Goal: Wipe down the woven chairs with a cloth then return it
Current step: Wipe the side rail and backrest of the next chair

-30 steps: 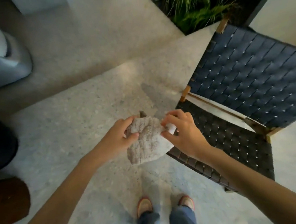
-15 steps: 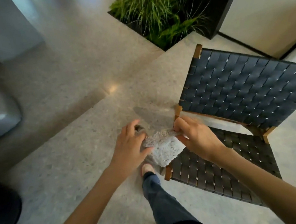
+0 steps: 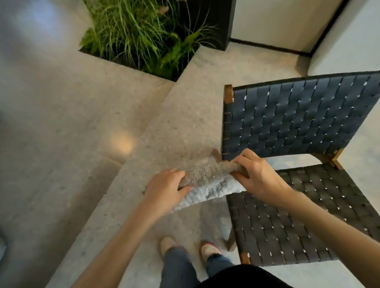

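Hands at frame centre stretch a grey cloth [image 3: 207, 182] between them: left hand [image 3: 165, 190] grips its left end, right hand [image 3: 256, 177] pinches its right end, just beside a woven chair [image 3: 293, 120] at right.

No readable text, label, brand, number or sign in view: none on dark woven-strap chair with wooden frame [image 3: 298, 119], none on grey speckled cloth [image 3: 208, 180].
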Motion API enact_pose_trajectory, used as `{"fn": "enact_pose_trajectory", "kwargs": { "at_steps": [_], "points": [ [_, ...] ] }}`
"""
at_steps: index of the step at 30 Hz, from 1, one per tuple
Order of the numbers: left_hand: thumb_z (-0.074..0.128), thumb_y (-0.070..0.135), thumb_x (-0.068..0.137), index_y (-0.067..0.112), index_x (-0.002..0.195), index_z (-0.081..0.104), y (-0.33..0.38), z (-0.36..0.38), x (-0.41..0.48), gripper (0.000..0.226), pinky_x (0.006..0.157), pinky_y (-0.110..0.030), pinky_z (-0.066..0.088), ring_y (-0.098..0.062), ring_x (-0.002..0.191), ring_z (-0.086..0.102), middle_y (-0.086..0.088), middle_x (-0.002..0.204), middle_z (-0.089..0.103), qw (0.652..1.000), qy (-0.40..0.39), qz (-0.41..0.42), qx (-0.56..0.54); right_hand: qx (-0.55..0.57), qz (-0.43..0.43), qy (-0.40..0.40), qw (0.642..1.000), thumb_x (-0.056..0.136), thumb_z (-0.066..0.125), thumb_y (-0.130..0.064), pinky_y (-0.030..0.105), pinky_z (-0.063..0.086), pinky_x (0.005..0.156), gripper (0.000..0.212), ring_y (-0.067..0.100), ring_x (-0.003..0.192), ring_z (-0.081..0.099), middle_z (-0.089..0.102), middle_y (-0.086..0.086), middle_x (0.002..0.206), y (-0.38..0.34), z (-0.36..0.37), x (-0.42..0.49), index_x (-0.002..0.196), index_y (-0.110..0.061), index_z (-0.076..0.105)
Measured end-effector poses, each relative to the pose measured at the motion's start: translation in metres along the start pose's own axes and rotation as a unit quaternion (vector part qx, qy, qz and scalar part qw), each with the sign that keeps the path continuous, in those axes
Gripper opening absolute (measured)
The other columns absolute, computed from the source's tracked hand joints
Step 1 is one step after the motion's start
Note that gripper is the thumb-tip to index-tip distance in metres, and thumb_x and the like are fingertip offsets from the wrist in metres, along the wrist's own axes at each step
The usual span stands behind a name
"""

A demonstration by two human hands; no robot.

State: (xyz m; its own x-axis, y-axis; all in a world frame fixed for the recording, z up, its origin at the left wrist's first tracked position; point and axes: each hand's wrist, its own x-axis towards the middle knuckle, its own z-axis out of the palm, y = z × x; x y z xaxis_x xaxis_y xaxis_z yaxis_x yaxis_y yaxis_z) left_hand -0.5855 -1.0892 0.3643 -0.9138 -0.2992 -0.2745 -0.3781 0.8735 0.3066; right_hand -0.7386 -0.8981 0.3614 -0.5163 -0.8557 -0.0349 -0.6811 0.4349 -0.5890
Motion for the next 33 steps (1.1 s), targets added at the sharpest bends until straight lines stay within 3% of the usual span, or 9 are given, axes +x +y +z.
{"fn": "enact_pose_trajectory", "kwargs": {
  "at_steps": [3, 7, 11, 13, 18, 23, 26, 28, 33],
  "points": [
    [0.058, 0.037, 0.092, 0.022, 0.074, 0.037, -0.024, -0.011, 0.038, 0.031, 0.049, -0.025, 0.028, -0.015, 0.057, 0.045, 0.004, 0.063, 0.041, 0.997, -0.032, 0.024, -0.067, 0.035, 0.106, 0.037, 0.993, 0.086, 0.068, -0.013, 0.036, 0.050, 0.063, 0.014, 0.018, 0.072, 0.056, 0.057, 0.004, 0.090, -0.001, 0.001, 0.021, 0.093, -0.007, 0.057],
    [0.064, 0.029, 0.088, 0.018, 0.105, 0.056, -0.053, -0.036, 0.080, 0.022, 0.057, -0.023, 0.038, -0.016, 0.078, 0.058, 0.002, 0.089, 0.062, 0.989, -0.060, 0.073, -0.115, 0.107, 0.271, 0.054, 0.955, 0.092, 0.061, -0.018, 0.016, 0.039, 0.050, 0.013, 0.013, 0.065, 0.056, 0.059, -0.001, 0.076, -0.012, 0.006, 0.042, 0.096, -0.013, 0.049],
    [0.067, 0.026, 0.085, 0.019, 0.105, 0.059, -0.069, -0.056, 0.119, 0.023, 0.066, -0.023, 0.039, -0.014, 0.086, 0.056, 0.001, 0.098, 0.062, 0.974, -0.120, 0.072, -0.179, 0.168, 0.403, 0.099, 0.894, 0.095, 0.052, -0.022, 0.022, 0.047, 0.061, 0.011, 0.014, 0.079, 0.058, 0.060, 0.000, 0.087, -0.030, 0.017, 0.058, 0.102, -0.012, 0.052],
    [0.069, 0.022, 0.083, 0.020, 0.103, 0.059, -0.071, -0.060, 0.139, 0.023, 0.064, -0.019, 0.039, -0.011, 0.086, 0.055, 0.004, 0.096, 0.060, 0.964, -0.154, 0.088, -0.198, 0.193, 0.439, 0.129, 0.868, 0.094, 0.053, -0.020, 0.020, 0.042, 0.058, 0.007, 0.006, 0.076, 0.053, 0.056, -0.004, 0.085, -0.037, 0.020, 0.060, 0.099, -0.017, 0.051],
    [0.073, 0.015, 0.079, 0.022, 0.099, 0.061, -0.061, -0.061, 0.182, 0.024, 0.059, -0.002, 0.038, -0.006, 0.081, 0.054, 0.006, 0.091, 0.060, 0.953, -0.185, 0.109, -0.215, 0.184, 0.487, 0.218, 0.825, 0.085, 0.065, -0.015, 0.025, 0.040, 0.061, 0.016, 0.010, 0.076, 0.051, 0.056, -0.008, 0.081, -0.044, 0.026, 0.047, 0.095, -0.018, 0.053],
    [0.070, 0.017, 0.083, 0.018, 0.097, 0.065, -0.044, -0.045, 0.227, 0.016, 0.070, -0.019, 0.038, -0.017, 0.092, 0.059, -0.001, 0.097, 0.066, 0.955, -0.189, 0.124, -0.190, 0.197, 0.502, 0.252, 0.803, 0.084, 0.068, -0.016, 0.027, 0.045, 0.065, 0.012, 0.014, 0.080, 0.057, 0.063, -0.007, 0.083, -0.028, 0.033, 0.047, 0.093, -0.022, 0.062],
    [0.069, 0.020, 0.083, 0.022, 0.098, 0.068, -0.038, -0.033, 0.257, 0.015, 0.083, -0.026, 0.040, -0.025, 0.107, 0.054, -0.005, 0.110, 0.062, 0.979, -0.117, 0.110, -0.123, 0.190, 0.505, 0.256, 0.802, 0.086, 0.064, -0.015, 0.036, 0.050, 0.074, 0.010, 0.018, 0.082, 0.059, 0.065, 0.001, 0.087, -0.011, 0.034, 0.060, 0.096, -0.015, 0.068],
    [0.067, 0.025, 0.084, 0.027, 0.099, 0.068, -0.034, -0.031, 0.271, 0.016, 0.098, -0.035, 0.030, -0.028, 0.118, 0.037, -0.005, 0.123, 0.044, 0.995, -0.048, 0.065, -0.063, 0.165, 0.489, 0.250, 0.820, 0.087, 0.063, -0.013, 0.037, 0.047, 0.075, 0.013, 0.022, 0.087, 0.056, 0.062, 0.007, 0.091, 0.003, 0.036, 0.073, 0.096, -0.007, 0.070],
    [0.065, 0.025, 0.086, 0.028, 0.096, 0.068, -0.023, -0.033, 0.308, 0.011, 0.091, -0.033, 0.027, -0.029, 0.111, 0.027, -0.010, 0.126, 0.029, 0.996, 0.039, 0.006, -0.077, 0.081, 0.490, 0.254, 0.830, 0.092, 0.061, -0.023, 0.027, 0.018, 0.071, 0.019, 0.017, 0.094, 0.030, 0.047, 0.005, 0.094, 0.028, 0.034, 0.115, 0.106, -0.015, 0.073]
  ]
}}
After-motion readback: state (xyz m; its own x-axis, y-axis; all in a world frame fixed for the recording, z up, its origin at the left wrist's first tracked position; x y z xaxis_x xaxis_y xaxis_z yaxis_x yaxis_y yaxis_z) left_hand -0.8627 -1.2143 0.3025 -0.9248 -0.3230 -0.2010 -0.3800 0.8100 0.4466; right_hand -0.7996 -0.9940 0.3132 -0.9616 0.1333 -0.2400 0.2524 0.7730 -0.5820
